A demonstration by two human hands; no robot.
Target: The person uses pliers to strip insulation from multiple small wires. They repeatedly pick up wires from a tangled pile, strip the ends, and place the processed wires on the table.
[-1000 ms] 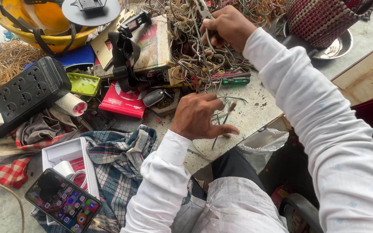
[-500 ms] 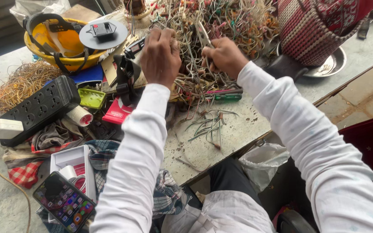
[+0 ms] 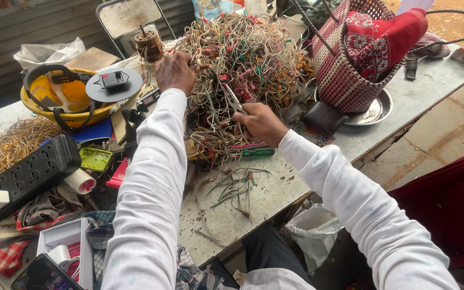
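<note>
A big tangled heap of thin wires with coloured ends (image 3: 243,59) fills the middle back of the grey worktable (image 3: 404,102). My left hand (image 3: 175,71) is stretched out to the heap's left edge and grips a bunch of those wires. My right hand (image 3: 261,122) holds a pair of metal cutters (image 3: 234,102), whose jaws point up into the tangle. Short cut wire pieces (image 3: 234,188) lie scattered on the table just in front of the heap. Both arms wear white sleeves.
A yellow helmet (image 3: 65,99) and a black power strip (image 3: 28,172) sit at the left. A woven red basket (image 3: 361,59) stands on a steel plate at the right. A phone (image 3: 41,275), a white box and checked cloth lie near me. A green-handled screwdriver (image 3: 256,152) is under my right wrist.
My left hand rose from the cut wire pieces to the heap's left side and took hold of wires. The view tilted up, showing more of the heap and basket.
</note>
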